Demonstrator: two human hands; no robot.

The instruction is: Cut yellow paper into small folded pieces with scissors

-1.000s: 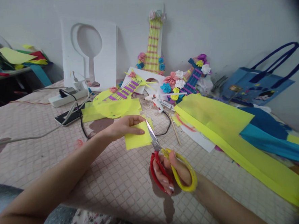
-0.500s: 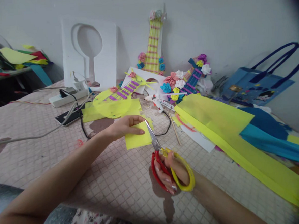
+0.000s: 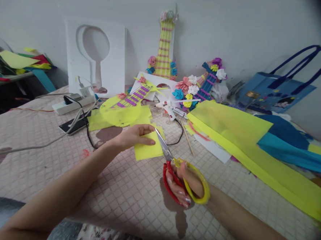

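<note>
Between the thumb and fingers of my left hand [image 3: 136, 135] is a small yellow square of crepe paper [image 3: 147, 151], held just above the table. My right hand [image 3: 184, 182] has its thumb and fingers through the handles of a pair of scissors [image 3: 166, 152], one loop red and the other yellow. The metal blades lie together along the right edge of the square, tips pointing up and away, close to my left fingertips. Whether paper sits between the blades I cannot tell. Part of the square is covered by my left thumb.
A white glue gun [image 3: 168, 109] and a thin wooden stick [image 3: 188, 137] lie beyond the scissors. Long yellow paper [image 3: 240, 144] stretches along the right. A power strip [image 3: 74, 104], phone [image 3: 75, 124] and cables are at left. Flower-trimmed crafts [image 3: 164, 49] stand at the back.
Almost nothing differs. Both hands, the yellow square and the scissors stay in nearly the same place, with only a very slight shift.
</note>
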